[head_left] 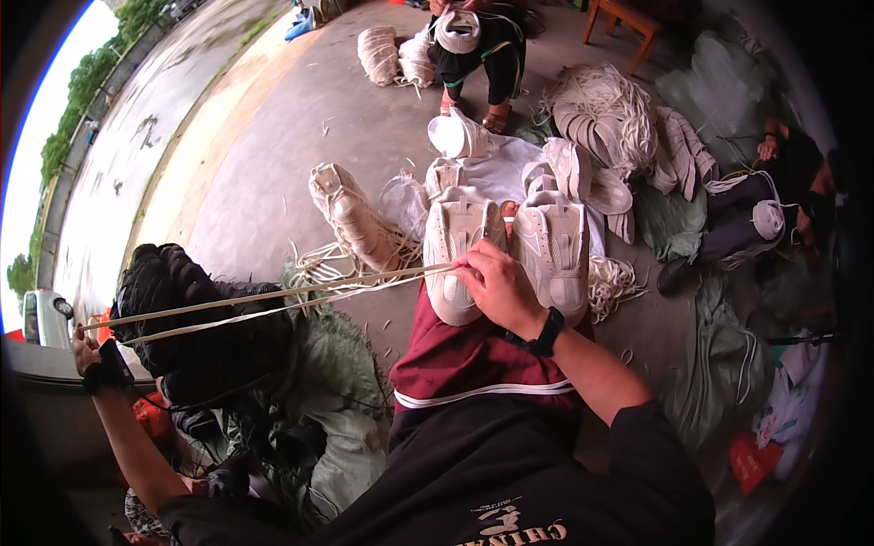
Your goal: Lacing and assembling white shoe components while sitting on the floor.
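Two off-white sneakers, a left-hand one [452, 241] and a right-hand one [557, 238], rest side by side on my thighs, toes toward me. A long cream shoelace [273, 296] is drawn taut in two strands from the left-hand sneaker out to the far left. My right hand [492, 284] pinches the lace over that sneaker's upper, with the fingertips together. At the other end, my left hand [85, 350] grips the lace with the arm stretched out. How the lace passes through the eyelets is hidden behind my right hand.
Beside my left arm lies a stack of black shoe parts [177, 309] above a green sack [341, 364]. Ahead are a tied bundle of off-white shoe parts [350, 214], loose laces [610, 282] and a heap of uppers [605, 114]. Other people handle white shoes at the top and right.
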Demonstrator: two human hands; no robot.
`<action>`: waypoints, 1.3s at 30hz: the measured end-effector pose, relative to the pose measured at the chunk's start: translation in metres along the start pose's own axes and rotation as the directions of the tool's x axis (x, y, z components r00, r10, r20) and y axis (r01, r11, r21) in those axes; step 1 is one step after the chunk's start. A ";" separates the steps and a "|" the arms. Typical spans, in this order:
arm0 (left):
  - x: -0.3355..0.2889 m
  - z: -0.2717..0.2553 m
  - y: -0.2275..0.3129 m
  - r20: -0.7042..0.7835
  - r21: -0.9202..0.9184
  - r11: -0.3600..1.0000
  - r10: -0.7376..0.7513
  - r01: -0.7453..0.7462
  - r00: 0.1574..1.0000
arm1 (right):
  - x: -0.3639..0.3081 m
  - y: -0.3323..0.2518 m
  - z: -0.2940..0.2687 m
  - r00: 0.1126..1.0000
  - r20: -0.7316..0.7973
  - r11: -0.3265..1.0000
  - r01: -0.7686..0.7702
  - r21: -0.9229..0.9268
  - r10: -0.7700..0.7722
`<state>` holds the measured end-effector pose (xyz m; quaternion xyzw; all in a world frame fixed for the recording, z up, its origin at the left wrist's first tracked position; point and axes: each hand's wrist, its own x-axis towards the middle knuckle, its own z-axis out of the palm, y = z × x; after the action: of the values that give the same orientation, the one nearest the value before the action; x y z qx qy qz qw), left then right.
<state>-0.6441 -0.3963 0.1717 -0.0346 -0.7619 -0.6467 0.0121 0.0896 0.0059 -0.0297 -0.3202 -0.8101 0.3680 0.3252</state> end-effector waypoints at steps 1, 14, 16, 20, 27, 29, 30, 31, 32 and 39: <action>0.003 -0.009 0.000 0.031 0.034 0.999 0.015 -0.016 0.999 | 0.001 -0.004 0.002 0.999 -0.043 1.000 0.020 0.023 -0.019; 0.063 -0.044 -0.041 0.024 0.024 0.989 0.147 -0.147 0.989 | -0.003 -0.009 0.024 1.000 -0.010 0.998 0.001 0.063 -0.001; 0.067 -0.045 -0.040 0.008 -0.121 0.991 -0.054 0.055 0.999 | -0.001 -0.008 0.028 0.995 -0.038 0.995 0.097 0.027 -0.096; 0.037 0.001 -0.063 -0.013 -0.158 0.985 -0.074 0.071 0.997 | -0.002 -0.004 0.035 0.994 -0.052 0.995 0.099 0.002 -0.099; 0.014 0.003 -0.051 -0.040 -0.161 0.984 -0.082 0.074 0.996 | -0.001 -0.007 0.034 0.999 0.015 0.999 0.052 0.002 -0.052; 0.013 0.007 -0.055 -0.041 -0.162 0.983 -0.089 0.082 0.995 | -0.001 -0.008 0.034 1.000 0.030 1.000 0.005 0.015 -0.005; 0.012 0.010 -0.057 -0.040 -0.163 0.983 -0.094 0.086 0.995 | -0.001 -0.007 0.033 0.999 0.032 1.000 -0.015 0.015 0.015; 0.012 0.013 -0.059 -0.040 -0.163 0.982 -0.098 0.090 0.994 | -0.001 -0.006 0.033 0.999 0.035 0.999 -0.035 0.015 0.035; 0.011 0.015 -0.061 -0.040 -0.164 0.982 -0.102 0.094 0.994 | -0.001 -0.006 0.034 0.999 0.036 0.999 -0.037 0.013 0.036; 0.004 0.022 -0.070 -0.049 -0.170 0.979 -0.124 0.114 0.991 | 0.007 -0.004 0.042 0.998 0.000 0.998 -0.069 0.002 0.069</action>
<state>-0.6528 -0.3861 0.0992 0.0295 -0.7051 -0.7084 -0.0068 0.0524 -0.0070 -0.0463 -0.3479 -0.7982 0.3796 0.3125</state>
